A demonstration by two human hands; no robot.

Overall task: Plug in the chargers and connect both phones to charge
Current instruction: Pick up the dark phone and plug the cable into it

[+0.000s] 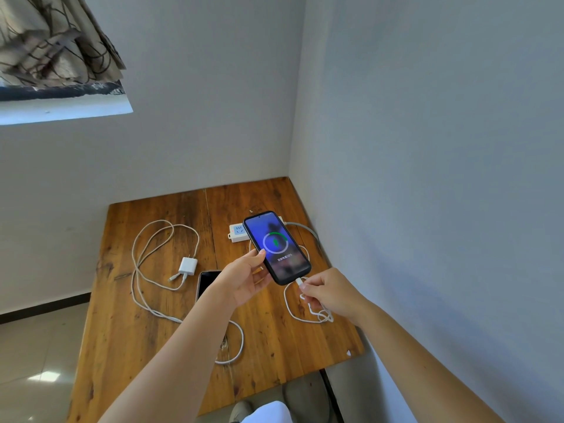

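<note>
While its screen glows with a charging ring, the first phone (277, 247) is steadied above the worktop (146, 331) in the left hand (244, 277); the right hand (328, 293) pinches the plugged-in cable (290, 309), near the power strip (238, 232). Farther left, the second phone (207, 283) and charger (187, 266) lie unconnected.

Both forearms are seen bare from the bottom edge of the view up to the wrists; no sleeves, watches, bracelets or rings are seen on them. The left hand (244, 277) and the right hand (331, 293) are ungloved, with short, unpainted fingernails. At the bottom edge, a patch of white garment fabric (267, 413) is seen, with two grey shoes (306, 396) beside it.
</note>
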